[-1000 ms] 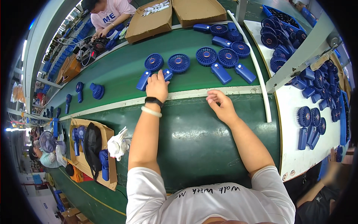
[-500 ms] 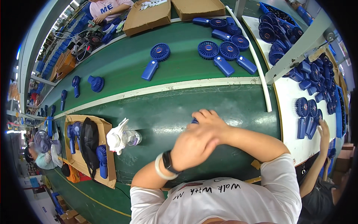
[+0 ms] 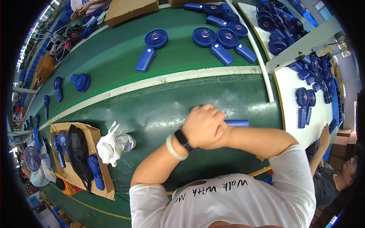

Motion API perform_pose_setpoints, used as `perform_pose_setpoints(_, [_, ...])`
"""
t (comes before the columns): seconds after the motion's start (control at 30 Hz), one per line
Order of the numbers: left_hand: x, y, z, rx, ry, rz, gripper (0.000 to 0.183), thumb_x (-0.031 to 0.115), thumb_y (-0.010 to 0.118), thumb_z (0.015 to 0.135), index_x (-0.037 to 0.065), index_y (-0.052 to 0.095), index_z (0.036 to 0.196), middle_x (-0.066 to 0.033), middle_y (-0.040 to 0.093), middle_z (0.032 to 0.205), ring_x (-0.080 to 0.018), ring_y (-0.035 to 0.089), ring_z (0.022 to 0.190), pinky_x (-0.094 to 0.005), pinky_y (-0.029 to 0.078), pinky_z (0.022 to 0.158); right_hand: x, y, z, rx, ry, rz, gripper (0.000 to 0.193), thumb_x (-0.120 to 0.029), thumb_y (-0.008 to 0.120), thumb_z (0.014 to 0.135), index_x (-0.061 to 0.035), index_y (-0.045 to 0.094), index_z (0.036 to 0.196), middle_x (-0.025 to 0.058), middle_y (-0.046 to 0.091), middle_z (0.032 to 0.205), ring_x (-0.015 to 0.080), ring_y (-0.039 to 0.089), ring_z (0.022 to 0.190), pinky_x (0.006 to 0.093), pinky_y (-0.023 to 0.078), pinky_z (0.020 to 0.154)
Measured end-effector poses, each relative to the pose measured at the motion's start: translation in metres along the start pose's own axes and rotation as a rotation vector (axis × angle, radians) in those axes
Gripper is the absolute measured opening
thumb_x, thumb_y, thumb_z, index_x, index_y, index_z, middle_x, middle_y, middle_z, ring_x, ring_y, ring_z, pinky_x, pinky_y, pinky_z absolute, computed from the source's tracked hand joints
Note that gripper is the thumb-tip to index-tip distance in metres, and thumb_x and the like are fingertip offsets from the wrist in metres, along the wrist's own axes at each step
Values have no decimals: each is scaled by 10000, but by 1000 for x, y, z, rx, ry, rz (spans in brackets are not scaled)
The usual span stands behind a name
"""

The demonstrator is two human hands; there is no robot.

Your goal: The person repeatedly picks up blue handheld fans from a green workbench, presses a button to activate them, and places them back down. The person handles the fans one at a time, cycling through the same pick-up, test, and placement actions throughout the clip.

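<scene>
Over the middle of the green workbench, my left hand lies closed across my right hand, wearing a dark wristband and a pale bangle. Most of my right hand's fingers are hidden beneath it. From behind my right wrist sticks out the blue handle of a handheld fan, pointing right. My hands appear closed on its other end, and the fan's head is covered by them. To the left stands a clear plastic bottle beside a crumpled white wrap.
Several blue fans lie on the green belt beyond a white rail. A cardboard tray with fans and a black pouch sits left. At right, a white table holds piled fans; a co-worker's hand is beside it.
The view has shifted, so the bench items appear higher and further left. My hands have come closer together, and a blue fan handle now shows to their right. The co-worker's hand has left the standing fans.
</scene>
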State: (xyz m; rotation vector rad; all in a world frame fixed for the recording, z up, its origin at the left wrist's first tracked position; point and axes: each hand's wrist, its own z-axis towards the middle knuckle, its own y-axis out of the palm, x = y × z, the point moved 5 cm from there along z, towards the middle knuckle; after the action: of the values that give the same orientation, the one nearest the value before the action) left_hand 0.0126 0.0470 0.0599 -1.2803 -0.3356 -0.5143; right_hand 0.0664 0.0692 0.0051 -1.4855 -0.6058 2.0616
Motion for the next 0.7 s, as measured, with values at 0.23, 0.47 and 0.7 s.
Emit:
perform_pose_setpoints(0.23, [8, -9, -6, 139, 77, 60, 280, 223, 614, 703, 67, 604, 935, -97, 584, 984, -286, 531, 1003, -405, 439, 816, -15, -10, 6, 48, 54, -103, 276, -193, 626, 741, -106, 594, 1002, 117, 593, 1066, 290, 534, 992, 418, 445, 848])
perform_pose_setpoints(0.47, [7, 3, -52, 403, -437, -378, 609, 134, 652, 811, 5, 313, 1301, -182, 386, 1251, -300, 437, 1142, -389, 401, 939, -4, -73, -2, 351, 288, -209, 492, -184, 740, 658, -66, 547, 1095, 138, 542, 1090, 291, 529, 1010, 410, 474, 815])
perform_pose_setpoints(0.7, [-5, 51, -39, 227, -611, -1352, 499, 238, 504, 950, 50, 287, 1358, -124, 492, 1142, -187, 530, 932, -274, 478, 715, 8, -117, 12, 966, 478, 792, 501, -146, 669, 839, -29, 409, 1250, 67, 547, 1029, 123, 552, 932, 272, 492, 754])
